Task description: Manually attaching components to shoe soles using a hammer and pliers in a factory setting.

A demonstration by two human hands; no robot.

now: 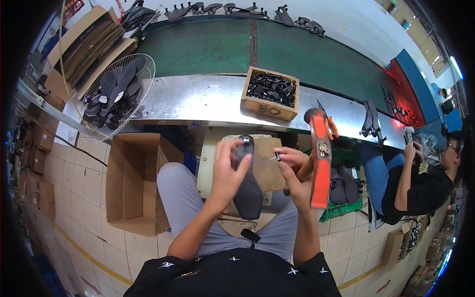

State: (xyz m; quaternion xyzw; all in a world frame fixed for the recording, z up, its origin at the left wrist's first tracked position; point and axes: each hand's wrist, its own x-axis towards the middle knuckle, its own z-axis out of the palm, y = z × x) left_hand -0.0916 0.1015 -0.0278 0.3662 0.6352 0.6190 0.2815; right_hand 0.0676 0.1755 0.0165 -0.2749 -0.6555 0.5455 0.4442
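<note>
A dark grey shoe sole (247, 192) lies lengthwise on a work stand between my knees, its narrow heel end away from me, with a small light spot there. My left hand (226, 171) is over the sole's upper left side, thumb and curved fingers apart; whether it touches the sole is unclear. My right hand (295, 174) pinches a small black heel tip with a metal pin (276, 157) between thumb and forefinger. The same hand keeps a hammer (320, 171) with an orange-red head in its other fingers, partly hiding the handle.
A wooden box (269, 110) of small black pieces stands on the metal bench (198, 99), orange-handled pliers (332, 127) right of it. A wire basket (148, 74) of soles is left, above a cardboard box (115, 188). A green crate (341, 210) and a seated person (420, 188) are right.
</note>
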